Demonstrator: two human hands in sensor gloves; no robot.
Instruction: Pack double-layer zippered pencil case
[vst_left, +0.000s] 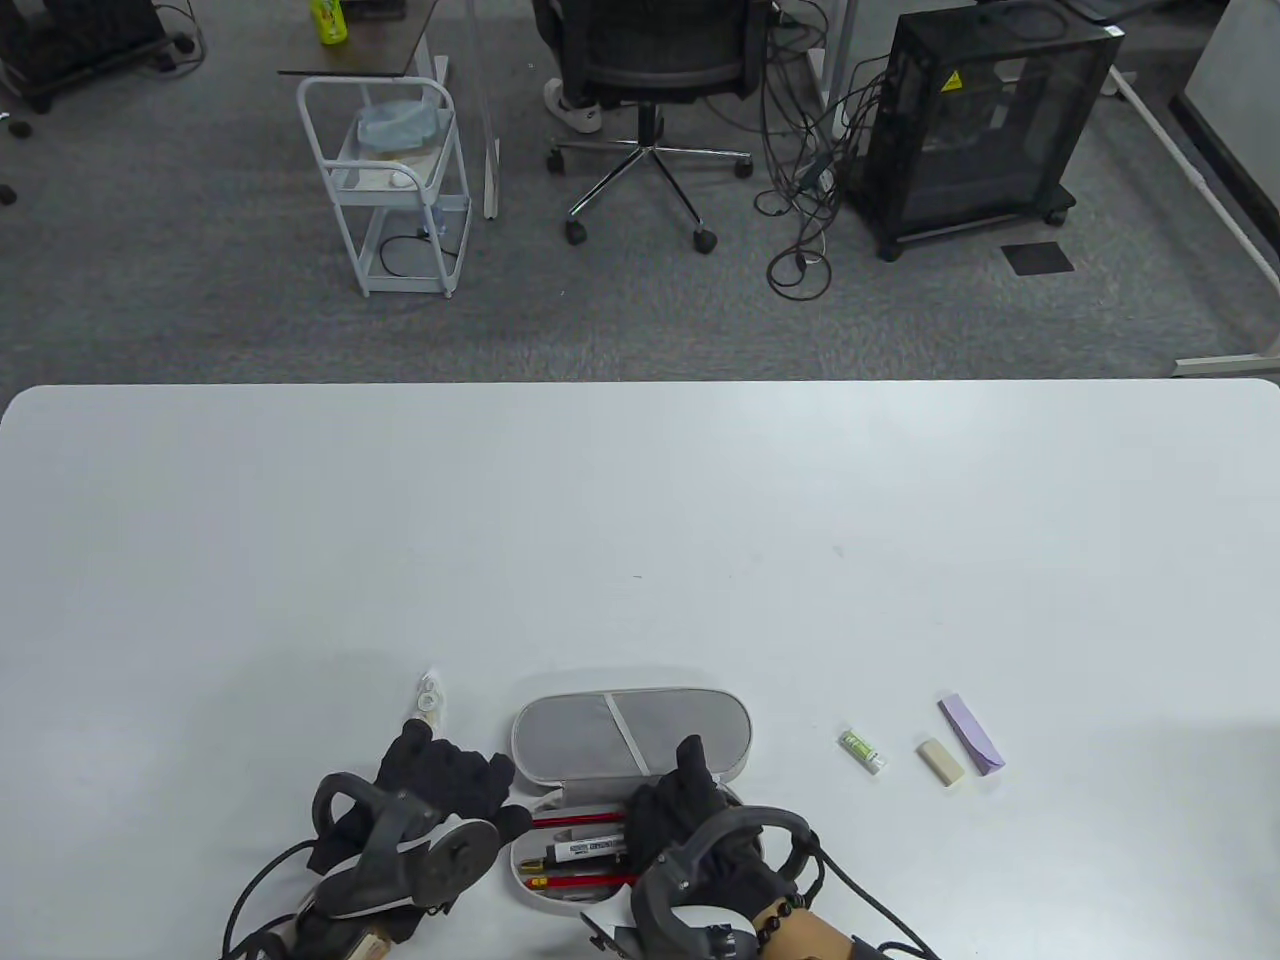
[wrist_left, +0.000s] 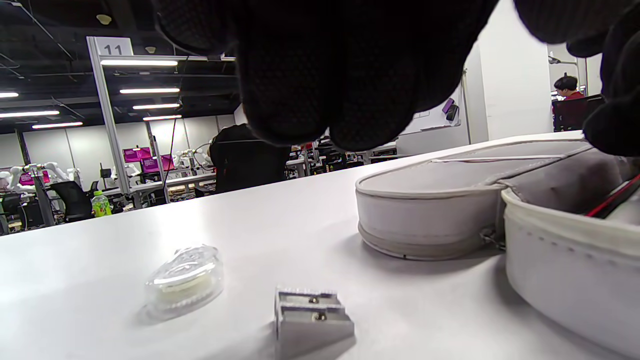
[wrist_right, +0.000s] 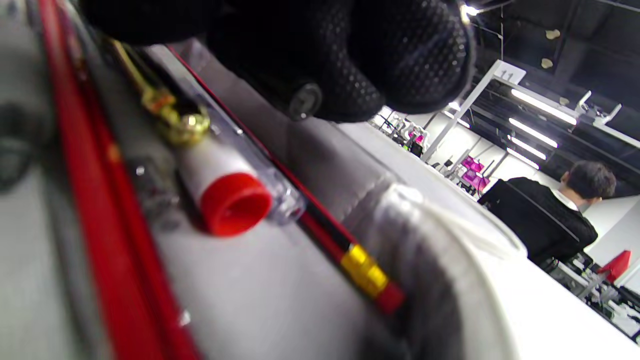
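The grey pencil case lies open at the table's front edge, its lid (vst_left: 630, 735) flat behind its tray (vst_left: 530, 880). The tray holds red pencils (vst_left: 575, 818) and a white pen (vst_left: 590, 850). My left hand (vst_left: 450, 765) hovers at the tray's left end with fingers spread, holding nothing. Below it in the left wrist view lie a metal sharpener (wrist_left: 312, 315) and a clear correction tape (wrist_left: 185, 280), beside the lid (wrist_left: 430, 215). My right hand (vst_left: 680, 790) is over the tray's right end, index finger reaching onto the lid. Its wrist view shows a red-capped pen (wrist_right: 235, 202) and pencils (wrist_right: 90, 200) under the fingers.
The correction tape (vst_left: 432, 697) lies left of the lid. Right of the case lie a small green-labelled tube (vst_left: 862, 752), a beige eraser (vst_left: 941, 762) and a purple flat piece (vst_left: 971, 733). The white table (vst_left: 640, 520) stretches far back.
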